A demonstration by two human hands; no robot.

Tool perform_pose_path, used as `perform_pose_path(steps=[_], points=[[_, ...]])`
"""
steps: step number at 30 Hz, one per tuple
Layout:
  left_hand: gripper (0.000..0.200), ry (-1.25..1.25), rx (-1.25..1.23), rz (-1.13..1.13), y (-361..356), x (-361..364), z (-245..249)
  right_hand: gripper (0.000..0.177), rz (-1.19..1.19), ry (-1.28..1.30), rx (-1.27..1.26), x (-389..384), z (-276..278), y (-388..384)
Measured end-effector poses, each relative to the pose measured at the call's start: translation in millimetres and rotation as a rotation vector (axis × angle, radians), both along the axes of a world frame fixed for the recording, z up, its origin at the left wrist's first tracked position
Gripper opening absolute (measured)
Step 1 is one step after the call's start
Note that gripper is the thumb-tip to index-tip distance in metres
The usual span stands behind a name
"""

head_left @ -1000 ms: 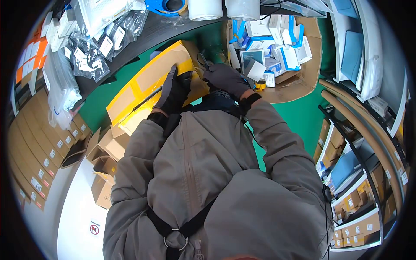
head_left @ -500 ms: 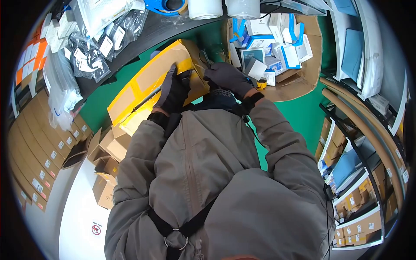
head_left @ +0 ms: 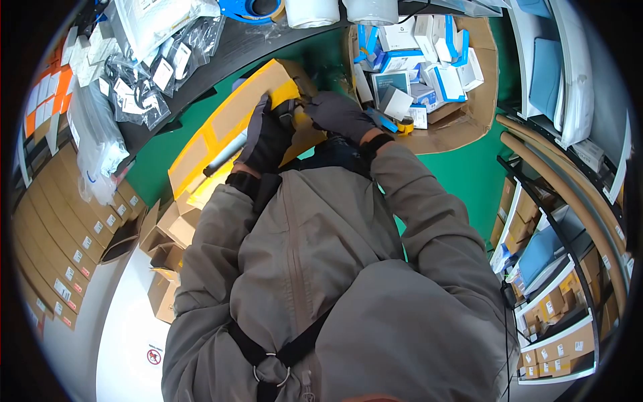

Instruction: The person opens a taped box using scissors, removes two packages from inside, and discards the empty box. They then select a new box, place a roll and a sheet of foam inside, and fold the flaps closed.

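A long cardboard box [head_left: 209,130] with yellow tape leans in front of my body, one side open. My gloved left hand [head_left: 266,139] is closed on the box near its taped right end. Part of a pale, dark-edged item [head_left: 231,150] shows inside the box beside that hand. My gloved right hand [head_left: 340,115] is closed, its fingertips at the box's right end close to my left fingers. What the right fingers grip, if anything, is hidden.
A large carton [head_left: 482,107] of small white and blue boxes stands to the right. The dark table [head_left: 234,48] ahead carries bagged items [head_left: 137,94], a blue tape dispenser [head_left: 251,9] and white rolls [head_left: 313,12]. Shelves [head_left: 556,295] line the right; stacked cartons [head_left: 60,234] stand left.
My right hand has moved left, closer to my left hand and the box end. The thin looped metal piece by its fingers no longer shows. The rod-like edge inside the box looks shifted.
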State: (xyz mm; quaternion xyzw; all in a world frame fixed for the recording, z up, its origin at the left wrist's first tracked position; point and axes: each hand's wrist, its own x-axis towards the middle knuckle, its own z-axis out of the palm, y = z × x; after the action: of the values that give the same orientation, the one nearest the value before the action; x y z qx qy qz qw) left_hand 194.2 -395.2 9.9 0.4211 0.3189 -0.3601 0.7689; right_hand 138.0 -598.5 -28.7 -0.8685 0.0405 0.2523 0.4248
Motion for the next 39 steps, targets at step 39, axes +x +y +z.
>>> perform_pose_path(steps=[39], points=[[0.054,-0.497,0.996,-0.651,170,-126,55,0.027,-0.276,0.083,0.286,54,68,-25]])
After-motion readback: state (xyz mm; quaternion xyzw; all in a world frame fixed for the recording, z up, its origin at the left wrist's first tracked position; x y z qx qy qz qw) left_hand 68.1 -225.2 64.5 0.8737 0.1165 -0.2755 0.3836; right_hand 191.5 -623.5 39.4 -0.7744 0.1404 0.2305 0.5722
